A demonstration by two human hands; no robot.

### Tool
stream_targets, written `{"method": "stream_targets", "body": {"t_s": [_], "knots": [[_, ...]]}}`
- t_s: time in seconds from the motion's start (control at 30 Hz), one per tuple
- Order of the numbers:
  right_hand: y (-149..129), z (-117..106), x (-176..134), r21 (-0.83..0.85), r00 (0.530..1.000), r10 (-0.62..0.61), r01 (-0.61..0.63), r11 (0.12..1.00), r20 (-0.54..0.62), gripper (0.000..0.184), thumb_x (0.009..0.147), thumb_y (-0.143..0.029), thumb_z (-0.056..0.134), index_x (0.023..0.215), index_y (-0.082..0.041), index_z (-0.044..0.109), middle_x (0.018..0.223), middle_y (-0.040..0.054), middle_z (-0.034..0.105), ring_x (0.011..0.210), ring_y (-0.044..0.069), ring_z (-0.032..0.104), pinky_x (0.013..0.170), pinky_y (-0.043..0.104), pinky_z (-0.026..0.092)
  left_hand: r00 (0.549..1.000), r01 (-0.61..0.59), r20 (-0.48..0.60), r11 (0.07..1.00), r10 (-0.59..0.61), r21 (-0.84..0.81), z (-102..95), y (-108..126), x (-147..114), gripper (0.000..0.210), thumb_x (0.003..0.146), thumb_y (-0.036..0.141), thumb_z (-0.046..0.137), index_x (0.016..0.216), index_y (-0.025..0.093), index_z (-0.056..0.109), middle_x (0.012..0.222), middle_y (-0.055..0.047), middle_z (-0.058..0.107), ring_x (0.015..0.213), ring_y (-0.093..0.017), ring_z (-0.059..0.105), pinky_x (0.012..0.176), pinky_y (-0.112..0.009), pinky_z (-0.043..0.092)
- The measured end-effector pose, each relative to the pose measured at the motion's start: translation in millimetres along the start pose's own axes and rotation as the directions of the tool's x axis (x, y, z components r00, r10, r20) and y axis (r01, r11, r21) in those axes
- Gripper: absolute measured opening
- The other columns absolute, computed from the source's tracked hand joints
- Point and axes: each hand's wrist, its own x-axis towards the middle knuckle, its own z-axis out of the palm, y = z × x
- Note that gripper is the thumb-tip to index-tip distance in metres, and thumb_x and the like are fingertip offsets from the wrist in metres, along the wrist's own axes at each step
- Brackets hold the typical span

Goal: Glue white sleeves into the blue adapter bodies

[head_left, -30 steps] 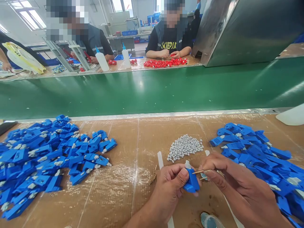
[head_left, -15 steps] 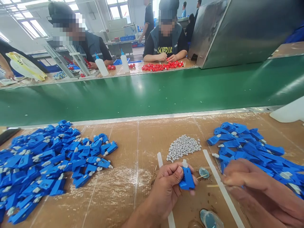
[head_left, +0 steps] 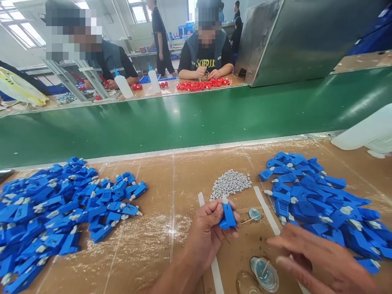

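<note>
My left hand (head_left: pixel 206 228) is closed around a blue plastic part (head_left: pixel 228 216) with a light grey tip pointing up. My right hand (head_left: pixel 309 257) holds nothing; its fingers are apart and slightly blurred. Just left of it sits a small clear cup (head_left: pixel 272 281) of bluish liquid, with a thin wooden stick (head_left: pixel 265 267) standing in it. A smaller blue-green dish (head_left: pixel 255 214) lies beyond, a second stick (head_left: pixel 246 221) resting on its edge. Behind my left hand is a pile of small grey pieces (head_left: pixel 230 183).
Blue parts with pale tips are heaped at left (head_left: pixel 61 204) and right (head_left: pixel 315 196). White tape strips (head_left: pixel 266 210) run along the brown tabletop. A white bottle (head_left: pixel 364 130) lies at right. Past the green belt (head_left: pixel 153 126), co-workers sit by red parts (head_left: pixel 202 84).
My right hand has let go of the thin stick, which now stands in the clear cup, and its fingers have spread. My left hand still holds the blue part. The camera view has shifted.
</note>
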Motion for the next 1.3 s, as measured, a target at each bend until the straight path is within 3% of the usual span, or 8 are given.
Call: {"method": "stream_targets", "body": {"t_s": [0.13,0.3,0.47,0.83,0.97,1.1,1.17,1.3], "knots": [[13,0,56,-0.013,0.993,-0.064,0.066,0.998,0.103,0.017,0.113,-0.026,0.062,0.11,-0.025,0.078,0.09,0.006,0.081,0.073,0.022,0.076,0.063,0.03,0.059,0.979,-0.143,-0.157,0.987,0.129,-0.077,-5.5,20,3,0.04,0.075,0.033,0.104,0.1,0.01,0.084,0.086,-0.007,0.078,0.074,-0.013,0.071,0.06,-0.017,0.059],[19,33,108,-0.106,0.934,-0.239,0.275,0.956,0.265,0.028,0.111,-0.012,0.051,0.101,-0.021,0.076,0.082,0.0037,0.069,0.064,0.019,0.065,0.057,0.031,0.042,0.921,-0.27,-0.33,0.95,0.209,-0.153,-14.6,33,8,0.03,0.075,0.021,0.1,0.098,0.01,0.084,0.087,-0.007,0.078,0.073,-0.013,0.071,0.06,-0.018,0.06],[19,56,118,-0.109,0.91,-0.265,0.313,0.944,0.317,0.028,0.111,-0.012,0.052,0.098,-0.02,0.075,0.085,0.0041,0.067,0.069,0.02,0.064,0.058,0.032,0.033,0.929,-0.252,-0.317,0.953,0.19,-0.169,-10.1,27,7,0.038,0.071,0.029,0.104,0.098,0.009,0.085,0.085,-0.007,0.078,0.072,-0.013,0.071,0.059,-0.017,0.058],[16,68,123,-0.117,0.886,-0.223,0.292,0.949,0.406,0.032,0.108,-0.01,0.049,0.09,-0.018,0.074,0.082,0.0071,0.065,0.065,0.02,0.054,0.057,0.036,0.021,0.937,-0.226,-0.306,0.959,0.167,-0.17,-5.6,24,5,0.044,0.065,0.034,0.108,0.095,0.01,0.086,0.082,-0.007,0.078,0.071,-0.013,0.072,0.058,-0.017,0.058],[6,66,130,-0.072,0.893,-0.162,0.211,0.975,0.42,0.025,0.099,-0.008,0.053,0.083,-0.018,0.069,0.083,0.0098,0.067,0.064,0.02,0.053,0.056,0.035,0.022,0.937,-0.228,-0.303,0.962,0.173,-0.154,-5.4,26,6,0.045,0.066,0.034,0.108,0.096,0.01,0.086,0.083,-0.006,0.077,0.072,-0.013,0.071,0.059,-0.017,0.058],[-7,45,133,0.063,0.905,-0.098,0.079,0.995,0.414,0.024,0.105,-0.016,0.052,0.084,-0.021,0.063,0.074,0.0017,0.066,0.063,0.016,0.06,0.056,0.027,0.044,0.945,-0.228,-0.263,0.969,0.197,-0.092,-3.6,24,3,0.045,0.07,0.04,0.106,0.096,0.011,0.084,0.085,-0.006,0.076,0.073,-0.013,0.069,0.06,-0.017,0.056],[-11,34,128,0.241,0.906,-0.007,-0.105,0.965,0.423,0.023,0.11,-0.024,0.053,0.089,-0.022,0.064,0.073,-0.0004,0.068,0.063,0.015,0.066,0.057,0.024,0.053,0.958,-0.213,-0.204,0.976,0.199,-0.048,-2.1,21,2,0.045,0.075,0.045,0.103,0.096,0.011,0.083,0.085,-0.007,0.076,0.073,-0.014,0.067,0.06,-0.018,0.055],[-18,26,112,0.607,0.813,0.213,-0.554,0.57,0.542,0.029,0.106,-0.048,0.072,0.105,-0.02,0.078,0.082,0.0037,0.077,0.073,0.018,0.074,0.066,0.028,0.062,0.975,-0.18,-0.133,0.984,0.179,0.008,-0.5,12,0,0.043,0.084,0.052,0.096,0.096,0.012,0.082,0.084,-0.008,0.075,0.069,-0.012,0.061,0.062,-0.019,0.052]]}}
